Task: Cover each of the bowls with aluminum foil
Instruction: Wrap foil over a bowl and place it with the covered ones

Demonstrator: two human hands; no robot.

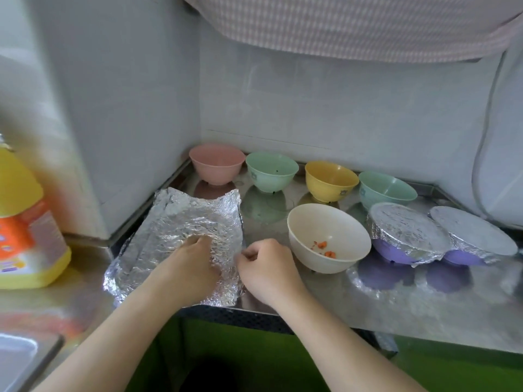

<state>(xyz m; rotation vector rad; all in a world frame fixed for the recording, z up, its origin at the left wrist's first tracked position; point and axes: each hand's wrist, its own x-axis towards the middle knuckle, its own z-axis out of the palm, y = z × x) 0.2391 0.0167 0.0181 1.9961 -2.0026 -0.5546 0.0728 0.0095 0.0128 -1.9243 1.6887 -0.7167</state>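
A crumpled stack of aluminum foil sheets [181, 224] lies on the steel counter [424, 306] at the left. My left hand [188, 264] rests on the foil with its fingers curled into it. My right hand [266, 264] pinches the foil's right edge. A white bowl [328, 239] with orange scraps stands uncovered just right of my hands. Two purple bowls [407, 239] [475, 239] further right wear foil covers. Along the back wall stand pink [216, 166], green [270, 171], yellow [329, 179] and green [386, 189] bowls, all uncovered.
A yellow and orange plastic bottle [25, 222] stands at the left beside a sink edge [28, 360]. Grey tiled walls close the corner behind the bowls. A checked cloth [353, 24] hangs overhead. A white cable [481, 165] runs down the right wall.
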